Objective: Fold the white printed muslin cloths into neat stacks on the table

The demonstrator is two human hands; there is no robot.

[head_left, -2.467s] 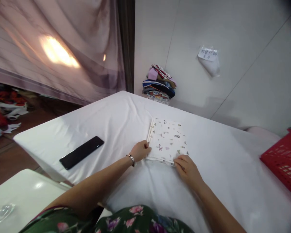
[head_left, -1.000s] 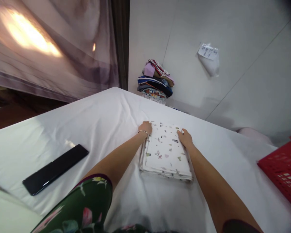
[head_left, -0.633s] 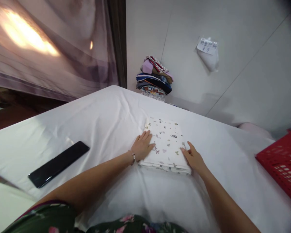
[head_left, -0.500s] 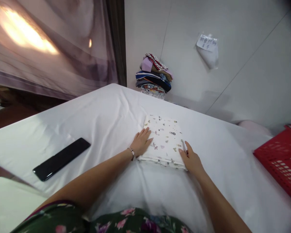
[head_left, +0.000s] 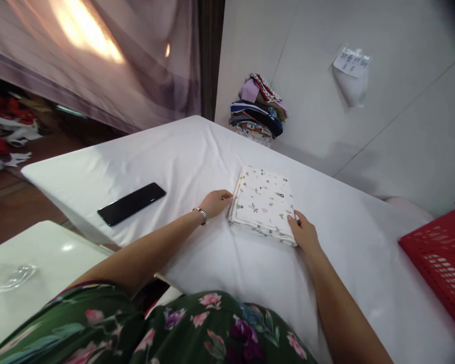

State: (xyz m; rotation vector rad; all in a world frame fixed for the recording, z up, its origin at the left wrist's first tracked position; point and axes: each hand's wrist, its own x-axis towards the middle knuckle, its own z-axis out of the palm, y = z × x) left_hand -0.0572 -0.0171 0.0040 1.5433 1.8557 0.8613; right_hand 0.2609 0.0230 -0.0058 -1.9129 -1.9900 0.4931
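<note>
A folded white cloth (head_left: 267, 199) printed with small figures lies as a thick square stack on the white-covered table. At its left edge is my left hand (head_left: 215, 203), with a bracelet at the wrist, its fingers curled and closed against the layers. The fingertips there are partly hidden. My right hand (head_left: 304, 233) grips the right edge near the front corner, thumb on top and fingers along the side.
A black phone-like slab (head_left: 132, 203) lies on the table (head_left: 182, 151) to the left. Folded clothes (head_left: 256, 114) are piled by the wall at the back. A red basket (head_left: 440, 253) stands at the right, and a pale stool-like surface (head_left: 56, 258) at lower left.
My left hand has gone from lying flat on the cloth to curled fingers at its left edge. My right hand stays at the right edge. The camera view has shifted.
</note>
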